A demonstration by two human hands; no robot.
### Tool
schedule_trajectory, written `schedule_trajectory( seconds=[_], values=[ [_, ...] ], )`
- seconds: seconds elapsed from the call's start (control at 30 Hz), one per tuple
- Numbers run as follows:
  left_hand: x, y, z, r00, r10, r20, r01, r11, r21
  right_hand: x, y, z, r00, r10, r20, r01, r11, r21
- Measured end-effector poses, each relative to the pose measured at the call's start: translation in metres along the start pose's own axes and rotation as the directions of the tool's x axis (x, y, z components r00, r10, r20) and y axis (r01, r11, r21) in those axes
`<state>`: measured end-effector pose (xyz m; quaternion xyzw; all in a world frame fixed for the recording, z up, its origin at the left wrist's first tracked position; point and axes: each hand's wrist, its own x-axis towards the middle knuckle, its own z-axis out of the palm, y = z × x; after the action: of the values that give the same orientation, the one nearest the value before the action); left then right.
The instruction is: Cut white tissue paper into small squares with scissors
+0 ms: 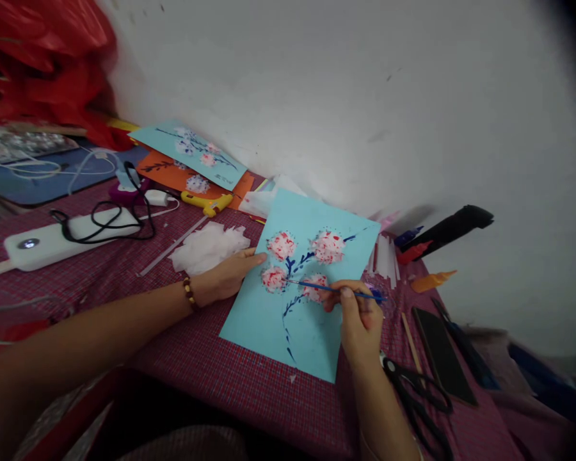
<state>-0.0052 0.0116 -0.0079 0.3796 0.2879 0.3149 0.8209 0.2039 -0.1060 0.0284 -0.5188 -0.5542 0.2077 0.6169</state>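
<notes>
A light blue sheet of paper [259, 326] lies in the middle, with red-and-white tissue blossoms and dark blue painted stems and leaves on it. Gripping its left edge, my left hand [228, 272] has the thumb on top and its other fingers partly hidden by the sheet. A thin blue paintbrush [317, 287] is pinched in my right hand [360, 314], over the sheet's right half. The brush tip points left and meets the picture, or nearly so, beside the lower left blossom [274, 278]. White crumpled tissue [210, 248] sits just left of the sheet.
At the right are black-handled scissors [415, 390], a dark phone-like slab [444, 355], an orange paint tube [432, 280] and glue sticks [388, 259]. Leftward lie a yellow glue gun [207, 203], a white power strip [72, 237] with cables, and finished-looking flower pictures [163, 142] against the wall.
</notes>
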Motion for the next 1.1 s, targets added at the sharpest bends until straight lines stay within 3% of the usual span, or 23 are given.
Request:
schedule_trajectory(
  seconds=[0.23, 0.43, 0.73, 0.8, 1.0, 1.1],
  values=[
    [0.001, 0.0, -0.001, 1.0, -0.004, -0.005, 0.004, 1.0, -0.026, 0.001, 0.002, -0.005, 0.997, 0.026, -0.072, -0.024, 0.999, 0.038],
    [0.004, -0.003, -0.004, 1.0, 0.004, 0.024, -0.003, 1.0, -0.031, -0.002, 0.003, -0.002, 0.998, 0.048, 0.036, -0.05, 0.998, 0.036],
    [0.002, -0.003, 0.002, 1.0, 0.0, 0.014, 0.002, 0.995, -0.096, -0.001, 0.001, -0.011, 0.992, 0.031, -0.122, -0.013, 0.989, 0.146],
    [0.001, -0.003, 0.003, 1.0, 0.004, 0.024, -0.002, 0.995, -0.096, -0.003, 0.001, -0.009, 0.995, 0.034, -0.093, -0.023, 0.993, 0.118],
    [-0.001, -0.003, 0.003, 1.0, 0.018, 0.022, -0.017, 0.998, -0.063, -0.008, 0.002, 0.001, 0.989, 0.005, 0.145, 0.005, 0.998, -0.066],
    [0.0, -0.003, 0.001, 1.0, 0.0, 0.006, 0.0, 0.999, -0.046, -0.009, 0.004, 0.002, 0.991, 0.001, 0.135, 0.008, 0.998, -0.069]
  ],
)
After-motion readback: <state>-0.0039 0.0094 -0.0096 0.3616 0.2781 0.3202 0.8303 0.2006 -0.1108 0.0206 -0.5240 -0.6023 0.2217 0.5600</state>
